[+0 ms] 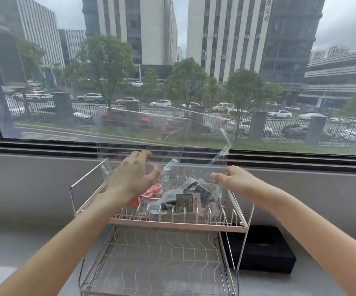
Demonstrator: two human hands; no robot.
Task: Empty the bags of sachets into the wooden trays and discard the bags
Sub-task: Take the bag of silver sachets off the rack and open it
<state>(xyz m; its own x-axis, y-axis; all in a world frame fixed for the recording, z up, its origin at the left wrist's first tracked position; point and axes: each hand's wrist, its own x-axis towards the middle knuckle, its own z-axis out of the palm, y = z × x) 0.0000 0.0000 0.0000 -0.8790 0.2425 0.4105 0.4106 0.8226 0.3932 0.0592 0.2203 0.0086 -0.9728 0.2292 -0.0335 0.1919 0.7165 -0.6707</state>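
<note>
A large clear plastic bag stands tall over the upper tray of a two-tier wire rack, and its film is crumpled near my hands. My left hand grips the bag's left side with curled fingers. My right hand pinches the film on the right. Several dark grey sachets and a red sachet lie heaped in the upper tray under the bag. I cannot tell whether they are still inside the film.
The rack's lower wire tier holds nothing. A black box sits on the grey counter just right of the rack. A low grey wall and a wide window rise directly behind the rack.
</note>
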